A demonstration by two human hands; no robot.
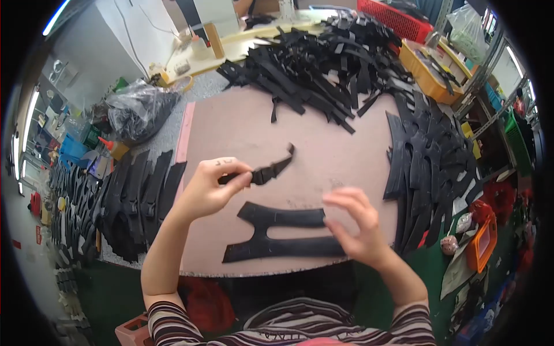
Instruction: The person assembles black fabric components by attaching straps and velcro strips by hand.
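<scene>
My left hand (214, 183) pinches a short black buckle strap (266, 174) between thumb and fingers, above the table. The strap's far end curls up and away to the right. Flat on the table below lies a black H-like panel (271, 218) with two long arms and a slot between them. My right hand (353, 226) hovers at the right ends of those arms, thumb and fingers apart, slightly blurred, and seems to hold nothing. It covers part of the panel's right end, so whether it touches the panel is hard to see.
A heap of black straps (323, 63) covers the table's back. Stacked black panels lie at the right (421, 155) and left (135, 196) edges. Farther back are a plastic bag (138, 109), a yellow bin (430, 72) and a red basket (398, 20). The pinkish work surface (231, 127) has a curved front edge.
</scene>
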